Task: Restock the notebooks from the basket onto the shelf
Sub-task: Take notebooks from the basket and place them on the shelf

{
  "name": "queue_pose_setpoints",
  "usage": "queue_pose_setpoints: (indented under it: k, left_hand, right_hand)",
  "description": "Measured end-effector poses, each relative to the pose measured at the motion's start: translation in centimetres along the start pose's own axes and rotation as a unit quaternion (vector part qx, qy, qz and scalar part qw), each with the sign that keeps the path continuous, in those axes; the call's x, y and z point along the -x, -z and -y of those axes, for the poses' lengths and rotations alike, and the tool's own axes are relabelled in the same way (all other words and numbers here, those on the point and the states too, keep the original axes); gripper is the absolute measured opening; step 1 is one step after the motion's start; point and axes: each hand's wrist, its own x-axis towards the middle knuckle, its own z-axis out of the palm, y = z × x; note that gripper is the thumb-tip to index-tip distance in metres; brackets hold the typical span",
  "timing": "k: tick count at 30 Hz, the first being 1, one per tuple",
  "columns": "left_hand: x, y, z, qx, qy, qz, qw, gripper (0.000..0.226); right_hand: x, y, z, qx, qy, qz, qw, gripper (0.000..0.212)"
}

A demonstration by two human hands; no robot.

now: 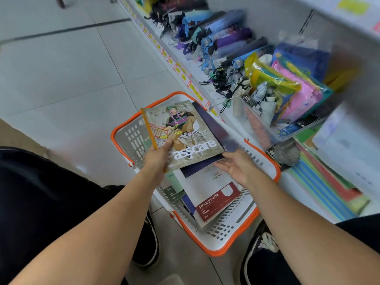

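Observation:
A white basket [230, 241] with an orange rim stands on the floor between my feet. Above it my left hand [157, 159] grips an illustrated notebook [181, 132] by its lower left edge, thumb on the cover. A dark purple notebook [213, 126] lies under it and sticks out to the right. My right hand [238, 166] is open, palm up, with its fingers under the lower right corner of these notebooks. In the basket lie a white and red notebook [213, 200] and a green one [174, 194]. The low shelf [224, 118] runs along the right.
On the shelf lie several folded umbrellas [224, 40], a clear bin [273, 128] of packaged items, coloured plastic pouches [296, 87] and striped folders [324, 188]. Yellow price tags [170, 60] line the shelf edge. Tiled floor [61, 79] spreads to the left. My shoes [261, 249] flank the basket.

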Motion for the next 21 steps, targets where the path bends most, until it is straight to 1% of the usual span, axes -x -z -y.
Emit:
queue_pose_setpoints:
  k: [4,6,8,10,13,15,16,18,21]
  left_hand:
    - [2.6,-2.2,-3.4,0.005,-0.055,0.051,0.997,0.028]
    - [4.2,-3.9,-6.1,0.043,-0.093,0.090,0.991,0.027]
    - [5.9,-5.9,-9.5,0.082,-0.144,0.130,0.978,0.037]
    - [7.9,-8.0,-13.3,0.112,-0.177,0.177,0.962,0.049]
    - [11.0,-11.1,-18.5,0.094,-0.225,0.255,0.936,0.052]
    - [12.9,-13.0,-21.3,0.084,-0.242,0.301,0.919,0.053]
    - [13.8,-13.9,-22.4,0.082,-0.249,0.327,0.908,0.054]
    - [15.5,-16.0,-24.1,0.072,-0.269,0.383,0.881,0.057]
    - [18.0,-19.6,-26.0,0.025,-0.329,0.431,0.840,0.071]
  right_hand:
    - [3.7,-0.5,5.1,-0.030,0.065,0.039,0.997,0.030]
    - [5.9,-0.9,8.4,-0.043,0.096,0.053,0.993,0.029]
    - [8.2,-1.3,11.8,-0.060,0.129,0.069,0.987,0.029]
    - [10.8,-1.9,15.2,-0.056,0.159,0.094,0.981,0.033]
    - [15.1,-1.9,20.3,-0.034,0.189,0.165,0.967,0.045]
    - [18.2,-1.4,23.4,-0.011,0.199,0.229,0.953,0.050]
    - [19.5,-1.1,24.5,0.000,0.205,0.247,0.947,0.053]
    - [21.5,-0.6,25.9,0.012,0.233,0.237,0.943,0.055]
    - [23.0,-0.2,27.1,-0.009,0.306,0.142,0.941,0.039]
